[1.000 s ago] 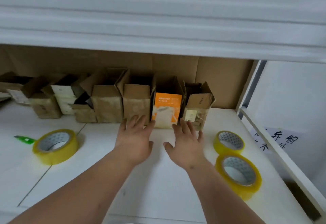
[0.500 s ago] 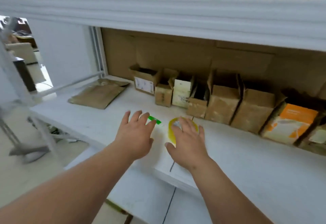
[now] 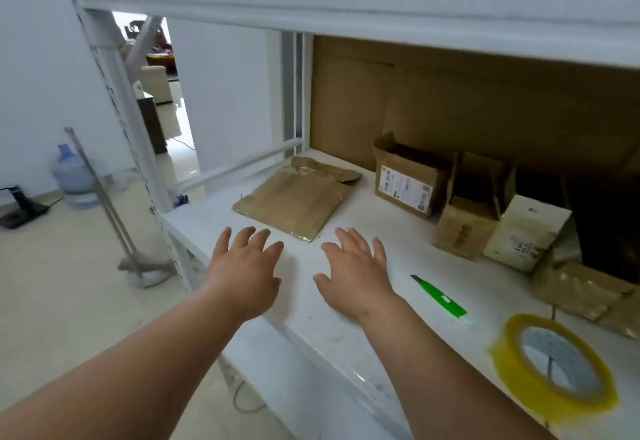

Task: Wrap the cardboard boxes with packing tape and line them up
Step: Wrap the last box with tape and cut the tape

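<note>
While both my left hand (image 3: pixel 247 268) and right hand (image 3: pixel 356 271) hover spread and empty, best slide fingers under the flattened box (image 3: pixel 296 202) edge

Bright, even daylight from doorway (image 3: pixel 162 93) at left; soft shadows under hands. Glare on shelf (image 3: pixel 346 335) front edge. Wide-angle bending at edges, slight overall blur.

A home storage corner used for packing parcels. A white metal rack (image 3: pixel 145 149) holds a shelf (image 3: pixel 346 322) backed with cardboard, with worn boxes (image 3: pixel 408 180), a tape roll (image 3: pixel 554 367) and a green cutter (image 3: pixel 440 296); beyond, a tiled floor (image 3: pixel 69 287), a water jug (image 3: pixel 71 176) and a sofa (image 3: pixel 157 85).
</note>
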`<state>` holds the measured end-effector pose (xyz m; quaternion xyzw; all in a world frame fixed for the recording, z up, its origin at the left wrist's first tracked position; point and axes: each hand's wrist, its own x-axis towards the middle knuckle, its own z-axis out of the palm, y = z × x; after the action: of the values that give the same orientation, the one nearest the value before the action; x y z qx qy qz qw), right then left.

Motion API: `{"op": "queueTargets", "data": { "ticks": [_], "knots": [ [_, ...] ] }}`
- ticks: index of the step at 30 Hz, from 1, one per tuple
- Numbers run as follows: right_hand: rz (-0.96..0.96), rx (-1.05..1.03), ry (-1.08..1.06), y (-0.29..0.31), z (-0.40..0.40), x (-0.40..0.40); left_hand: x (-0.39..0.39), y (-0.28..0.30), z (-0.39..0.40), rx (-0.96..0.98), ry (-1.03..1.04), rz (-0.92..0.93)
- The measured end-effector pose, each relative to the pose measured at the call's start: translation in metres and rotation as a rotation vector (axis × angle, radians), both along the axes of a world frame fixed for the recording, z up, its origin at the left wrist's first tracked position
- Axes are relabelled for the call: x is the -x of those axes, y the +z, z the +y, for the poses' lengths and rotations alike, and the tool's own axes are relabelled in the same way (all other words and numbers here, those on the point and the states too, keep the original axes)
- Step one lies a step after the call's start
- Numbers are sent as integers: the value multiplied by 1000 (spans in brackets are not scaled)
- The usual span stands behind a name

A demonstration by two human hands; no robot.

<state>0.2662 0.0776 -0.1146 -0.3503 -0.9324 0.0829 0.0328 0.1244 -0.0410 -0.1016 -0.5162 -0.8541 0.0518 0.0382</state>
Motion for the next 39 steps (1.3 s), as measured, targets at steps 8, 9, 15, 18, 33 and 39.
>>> {"op": "queueTargets", "data": {
  "ticks": [8,9,15,18,33,39],
  "knots": [
    [-91,21,-16,-13,48,110,99,-19,29,0,75,-59],
    [-111,29,-41,-16,53,119,109,-22,34,0,67,-69],
    [-62,75,-199,-30,67,150,167,-25,67,-28,-81,-120],
    [2,24,-182,-33,61,161,184,-23,78,-27,-179,-137],
    [590,-211,-530,-37,-11,133,180,-27,71,-284,-454,-211],
    [1381,691,-835,-15,-39,103,155,-23,56,-589,-455,-506]
  ]
}}
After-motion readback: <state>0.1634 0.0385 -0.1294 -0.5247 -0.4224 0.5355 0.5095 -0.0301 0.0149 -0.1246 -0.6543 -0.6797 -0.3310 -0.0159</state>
